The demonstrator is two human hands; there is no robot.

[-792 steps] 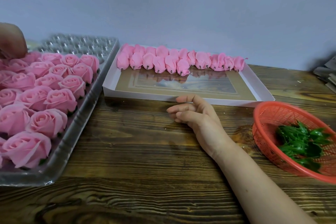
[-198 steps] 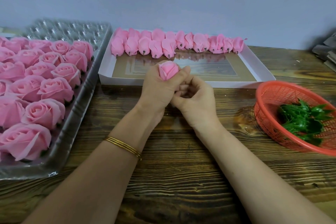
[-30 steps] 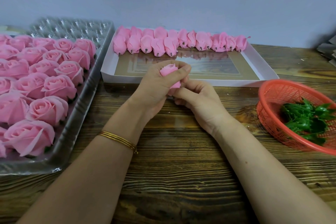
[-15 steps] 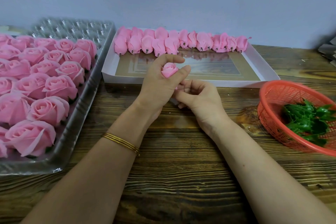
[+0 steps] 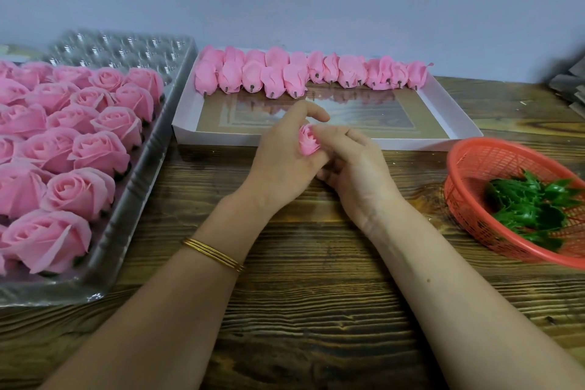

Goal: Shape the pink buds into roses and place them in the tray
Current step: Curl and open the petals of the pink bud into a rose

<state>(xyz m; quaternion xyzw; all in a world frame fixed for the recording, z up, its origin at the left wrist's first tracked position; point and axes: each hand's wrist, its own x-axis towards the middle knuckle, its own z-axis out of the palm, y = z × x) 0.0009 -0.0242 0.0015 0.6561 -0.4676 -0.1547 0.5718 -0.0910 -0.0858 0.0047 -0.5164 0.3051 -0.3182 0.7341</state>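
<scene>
A pink bud (image 5: 307, 140) sits between both hands above the wooden table, its petals partly spread. My left hand (image 5: 281, 161) cups it from the left, forefinger raised over it. My right hand (image 5: 354, 168) pinches its right side with thumb and fingers. A row of closed pink buds (image 5: 300, 74) lies along the far side of the white box (image 5: 456, 117). The clear plastic tray (image 5: 139, 187) on the left holds several finished pink roses (image 5: 79, 149).
An orange mesh basket (image 5: 468, 168) with green plastic leaves (image 5: 531, 206) stands at the right. Empty cells of the tray (image 5: 126, 49) show at the back left. A grey stack (image 5: 569, 89) lies at the far right edge. A wall runs behind.
The bud has sunk a little lower between the hands and its petals look more spread. My right thumb has come up against its side.
</scene>
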